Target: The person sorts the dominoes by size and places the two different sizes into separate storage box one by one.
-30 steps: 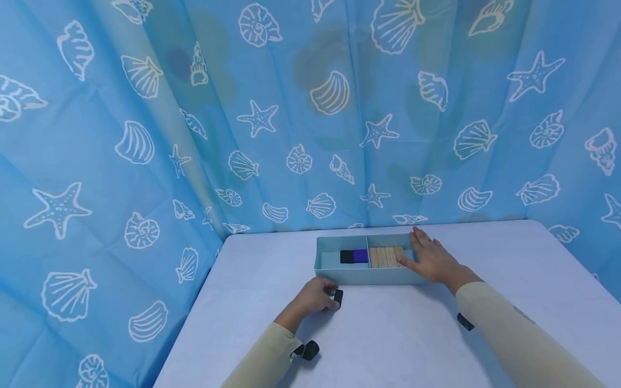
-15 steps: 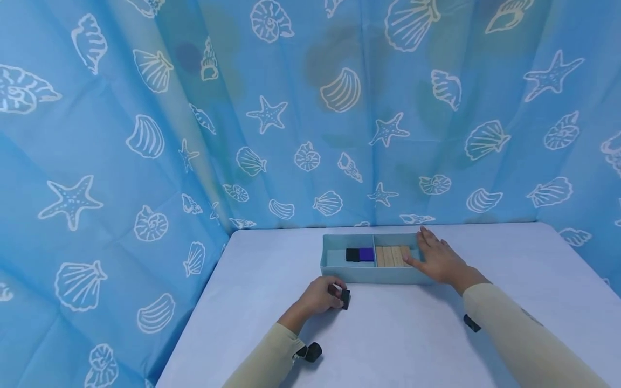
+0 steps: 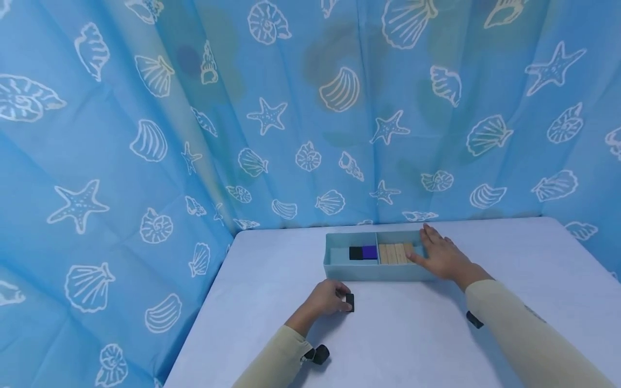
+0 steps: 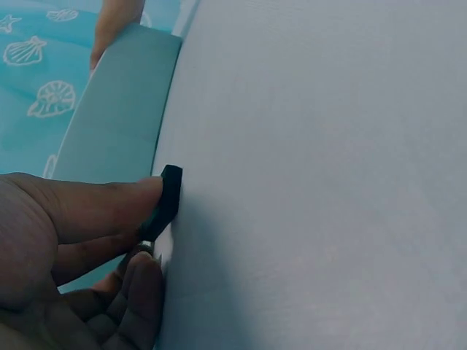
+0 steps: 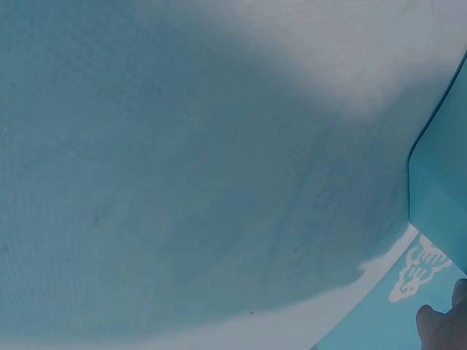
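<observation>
In the head view my left hand [image 3: 330, 297] pinches a small black block [image 3: 350, 303] between thumb and fingers, in front of a pale blue-green divided box [image 3: 373, 273]. The left wrist view shows the black block [image 4: 169, 193] upright at the thumb tip, close over the white cloth. My right hand [image 3: 443, 257] rests on the box's right end with its fingers extended, the thumb over the wooden blocks. Several light wooden blocks [image 3: 394, 254] stand in a row in the right compartment. A black block [image 3: 356, 253] and a purple block [image 3: 369, 253] lie side by side in the left compartment.
A white cloth [image 3: 398, 334] covers the table. Blue curtains [image 3: 291, 124] with white shell and starfish prints hang behind and at the sides. Black camera mounts [image 3: 320, 354] stick out under both sleeves.
The head view has shifted slightly. The black block in my left hand turned a little and stands straight again, with the hand still in front of the box. My right hand stays on the box.
</observation>
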### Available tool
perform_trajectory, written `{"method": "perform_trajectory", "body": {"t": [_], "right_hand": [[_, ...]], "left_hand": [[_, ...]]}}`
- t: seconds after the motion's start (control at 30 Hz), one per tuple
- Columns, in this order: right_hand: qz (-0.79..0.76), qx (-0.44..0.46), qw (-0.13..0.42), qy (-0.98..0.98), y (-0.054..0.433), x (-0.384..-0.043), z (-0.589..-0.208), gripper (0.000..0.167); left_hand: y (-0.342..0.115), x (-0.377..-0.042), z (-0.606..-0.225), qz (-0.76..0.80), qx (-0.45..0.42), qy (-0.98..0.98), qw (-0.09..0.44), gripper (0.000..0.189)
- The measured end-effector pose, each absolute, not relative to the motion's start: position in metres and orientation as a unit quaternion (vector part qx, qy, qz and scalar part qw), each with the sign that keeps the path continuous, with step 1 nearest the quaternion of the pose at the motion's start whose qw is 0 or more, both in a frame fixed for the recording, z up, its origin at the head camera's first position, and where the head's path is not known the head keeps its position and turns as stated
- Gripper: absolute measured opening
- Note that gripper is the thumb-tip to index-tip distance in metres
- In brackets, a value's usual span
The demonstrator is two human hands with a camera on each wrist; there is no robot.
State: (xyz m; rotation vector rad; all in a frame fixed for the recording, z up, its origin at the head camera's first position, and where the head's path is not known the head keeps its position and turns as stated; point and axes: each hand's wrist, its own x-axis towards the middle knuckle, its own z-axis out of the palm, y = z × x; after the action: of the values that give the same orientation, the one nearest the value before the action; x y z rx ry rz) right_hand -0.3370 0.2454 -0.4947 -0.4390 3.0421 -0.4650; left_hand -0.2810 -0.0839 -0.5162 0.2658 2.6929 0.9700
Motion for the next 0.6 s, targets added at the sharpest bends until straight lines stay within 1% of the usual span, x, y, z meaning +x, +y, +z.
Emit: {"method": "perform_trajectory", "body": {"t": [0.1,0.23,0.4,0.6], "right_hand": [[-0.157,-0.140,0.022,0.977,0.244,-0.335,-0.497,0.098],[-0.158,-0.139,0.021,0.977,0.241,-0.333,-0.499,0.099],[-0.148,-0.147,0.014,0.978,0.244,-0.337,-0.496,0.098],[-0.159,-0.144,0.013,0.977,0.247,-0.336,-0.496,0.100]], "left_hand": [[-0.085,-0.278,-0.521,0.336,0.090,0.928,0.135,0.029],[-0.087,-0.275,-0.523,0.361,0.096,0.917,0.139,0.032],[-0.087,-0.276,-0.514,0.399,0.123,0.896,0.151,0.028],[-0.086,-0.276,-0.508,0.458,0.141,0.859,0.179,0.026]]}}
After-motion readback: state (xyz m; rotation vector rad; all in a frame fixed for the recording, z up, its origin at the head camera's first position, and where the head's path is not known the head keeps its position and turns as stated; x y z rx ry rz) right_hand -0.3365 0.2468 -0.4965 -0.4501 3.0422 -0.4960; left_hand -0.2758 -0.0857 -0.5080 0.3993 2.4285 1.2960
